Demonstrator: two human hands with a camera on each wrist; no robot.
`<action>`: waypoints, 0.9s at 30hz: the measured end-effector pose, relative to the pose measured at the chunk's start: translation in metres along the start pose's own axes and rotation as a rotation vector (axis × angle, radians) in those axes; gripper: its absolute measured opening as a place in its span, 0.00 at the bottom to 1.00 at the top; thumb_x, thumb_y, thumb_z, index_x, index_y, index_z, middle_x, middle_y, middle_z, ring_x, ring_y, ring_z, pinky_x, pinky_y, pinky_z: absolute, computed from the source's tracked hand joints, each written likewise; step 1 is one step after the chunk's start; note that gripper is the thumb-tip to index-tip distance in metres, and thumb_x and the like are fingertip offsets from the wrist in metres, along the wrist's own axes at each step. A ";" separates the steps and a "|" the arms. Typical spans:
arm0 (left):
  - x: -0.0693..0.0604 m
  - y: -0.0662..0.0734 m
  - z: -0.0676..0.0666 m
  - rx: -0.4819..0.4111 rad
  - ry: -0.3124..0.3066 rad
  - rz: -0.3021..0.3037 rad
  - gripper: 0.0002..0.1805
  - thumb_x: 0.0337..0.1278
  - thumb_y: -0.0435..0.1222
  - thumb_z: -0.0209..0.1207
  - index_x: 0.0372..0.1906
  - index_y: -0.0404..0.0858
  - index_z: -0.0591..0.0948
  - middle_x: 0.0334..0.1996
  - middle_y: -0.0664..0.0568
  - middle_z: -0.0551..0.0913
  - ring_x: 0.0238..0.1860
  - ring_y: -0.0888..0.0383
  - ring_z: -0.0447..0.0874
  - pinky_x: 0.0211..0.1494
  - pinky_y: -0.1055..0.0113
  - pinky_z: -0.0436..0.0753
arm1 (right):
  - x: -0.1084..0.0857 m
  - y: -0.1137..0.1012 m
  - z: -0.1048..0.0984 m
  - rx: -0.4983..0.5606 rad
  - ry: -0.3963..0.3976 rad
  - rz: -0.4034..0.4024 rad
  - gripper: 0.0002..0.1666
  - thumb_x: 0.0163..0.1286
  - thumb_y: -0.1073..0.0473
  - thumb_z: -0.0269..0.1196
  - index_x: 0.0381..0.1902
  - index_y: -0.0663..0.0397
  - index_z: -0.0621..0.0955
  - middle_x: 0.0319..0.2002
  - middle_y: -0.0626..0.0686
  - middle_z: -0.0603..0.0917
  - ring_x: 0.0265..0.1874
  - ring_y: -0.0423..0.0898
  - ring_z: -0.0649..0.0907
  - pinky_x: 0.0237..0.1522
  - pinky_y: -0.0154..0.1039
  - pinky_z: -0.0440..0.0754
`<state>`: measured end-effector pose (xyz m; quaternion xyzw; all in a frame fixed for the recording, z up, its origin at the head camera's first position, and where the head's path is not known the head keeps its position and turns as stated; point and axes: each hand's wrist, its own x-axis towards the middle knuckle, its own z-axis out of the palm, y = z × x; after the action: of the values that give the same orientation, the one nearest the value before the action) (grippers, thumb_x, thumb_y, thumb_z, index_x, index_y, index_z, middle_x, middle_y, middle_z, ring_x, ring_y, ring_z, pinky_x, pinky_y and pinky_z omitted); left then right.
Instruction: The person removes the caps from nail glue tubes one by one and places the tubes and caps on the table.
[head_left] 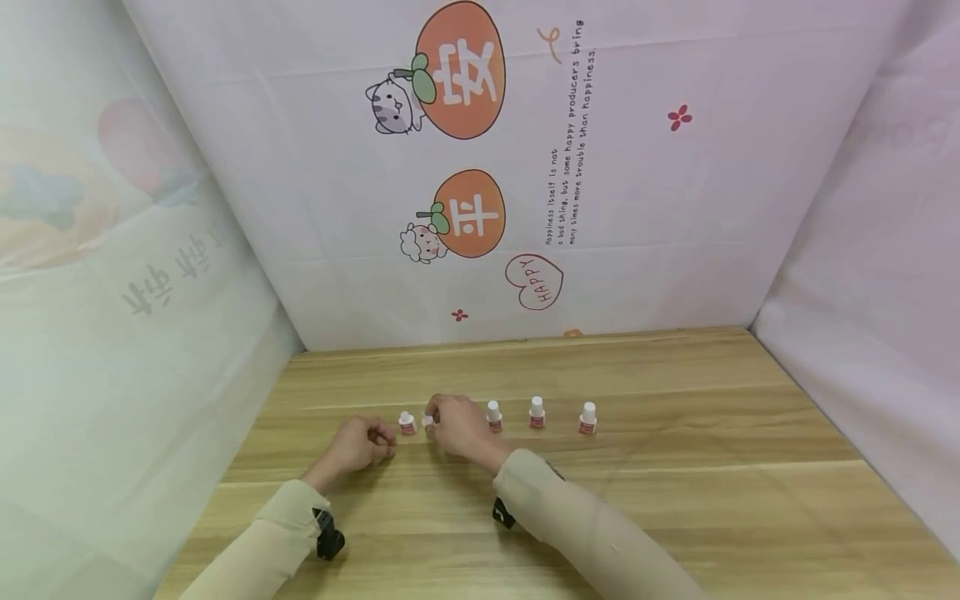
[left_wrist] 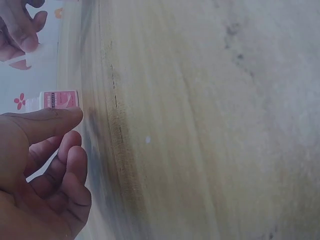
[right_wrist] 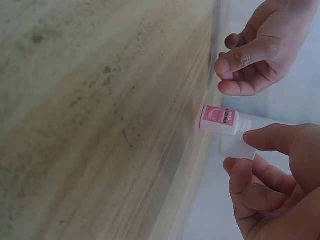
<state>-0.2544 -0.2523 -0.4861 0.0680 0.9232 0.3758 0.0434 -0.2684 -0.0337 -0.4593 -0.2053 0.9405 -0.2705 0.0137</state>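
Observation:
A small white bottle point(head_left: 407, 425) with a pink label stands upright between the two hands; it also shows in the right wrist view as a bottle point(right_wrist: 219, 120). My right hand point(head_left: 459, 427) pinches a small white piece point(right_wrist: 237, 146) between thumb and fingers, just right of that bottle. Whether this piece is a bottle or a cap, I cannot tell. Left of the bottle, my left hand point(head_left: 358, 443) rests near the table with loosely curled fingers and holds nothing. Its thumb partly covers the bottle point(left_wrist: 60, 98) in the left wrist view.
Right of my right hand stand three more white-capped bottles: one close by point(head_left: 494, 417), another bottle point(head_left: 537, 412), and a farther bottle point(head_left: 588, 418). The wooden table point(head_left: 675, 500) meets a printed white cloth wall point(head_left: 637, 208) behind, with cloth on both sides.

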 end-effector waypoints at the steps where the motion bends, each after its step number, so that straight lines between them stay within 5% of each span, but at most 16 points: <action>1: 0.000 0.000 0.000 -0.003 -0.002 0.000 0.07 0.48 0.24 0.69 0.34 0.32 0.84 0.27 0.50 0.85 0.28 0.62 0.78 0.27 0.74 0.75 | 0.001 -0.001 0.001 -0.011 -0.003 0.005 0.12 0.65 0.55 0.69 0.46 0.47 0.83 0.36 0.44 0.84 0.33 0.39 0.80 0.32 0.31 0.77; 17: -0.001 0.003 -0.004 0.042 -0.035 0.071 0.06 0.49 0.28 0.70 0.34 0.33 0.85 0.28 0.50 0.87 0.28 0.65 0.78 0.29 0.74 0.75 | 0.013 -0.001 0.010 -0.080 -0.057 0.018 0.09 0.67 0.56 0.68 0.44 0.49 0.84 0.37 0.45 0.85 0.38 0.43 0.81 0.38 0.36 0.80; 27: -0.003 0.001 -0.004 0.026 -0.055 0.053 0.05 0.49 0.27 0.68 0.34 0.35 0.85 0.27 0.52 0.86 0.28 0.63 0.79 0.29 0.73 0.76 | 0.015 -0.002 0.011 -0.075 -0.054 -0.013 0.10 0.65 0.59 0.69 0.43 0.53 0.84 0.38 0.49 0.86 0.38 0.45 0.83 0.41 0.38 0.82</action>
<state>-0.2519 -0.2546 -0.4825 0.1031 0.9243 0.3629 0.0577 -0.2799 -0.0463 -0.4666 -0.2192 0.9478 -0.2297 0.0297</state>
